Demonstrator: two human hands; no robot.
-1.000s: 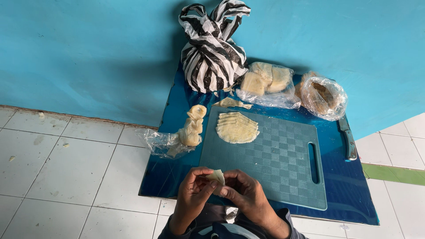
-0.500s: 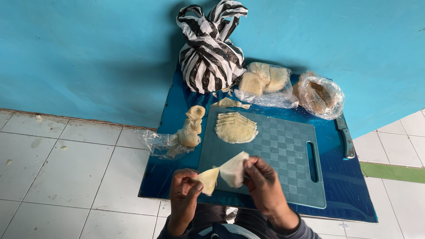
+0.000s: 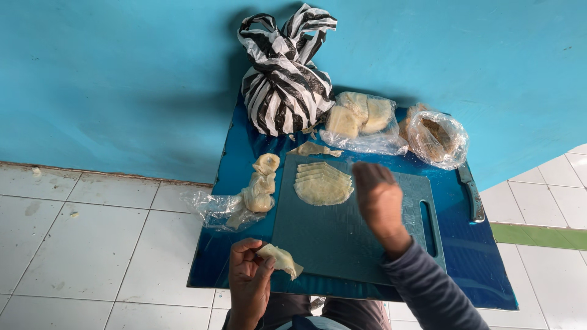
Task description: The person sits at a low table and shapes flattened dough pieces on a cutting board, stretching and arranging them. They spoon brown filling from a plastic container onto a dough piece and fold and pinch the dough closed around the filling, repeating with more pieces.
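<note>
Right hand (image 3: 379,198) has just reached over the stack of pale round wrappers (image 3: 323,186) on the teal plastic cutting board (image 3: 342,238), its grip unreadable; left hand (image 3: 249,275) pinches a torn pale scrap (image 3: 280,259).

We're down at floor level in what looks like a simple home food-prep spot: white floor tiles (image 3: 92,232) meeting a painted turquoise wall (image 3: 122,73). A glossy blue board (image 3: 483,269) on the floor carries a teal plastic cutting board (image 3: 342,244), bagged dough pieces (image 3: 361,119) and a knotted black-and-white striped plastic bag (image 3: 284,79).
</note>
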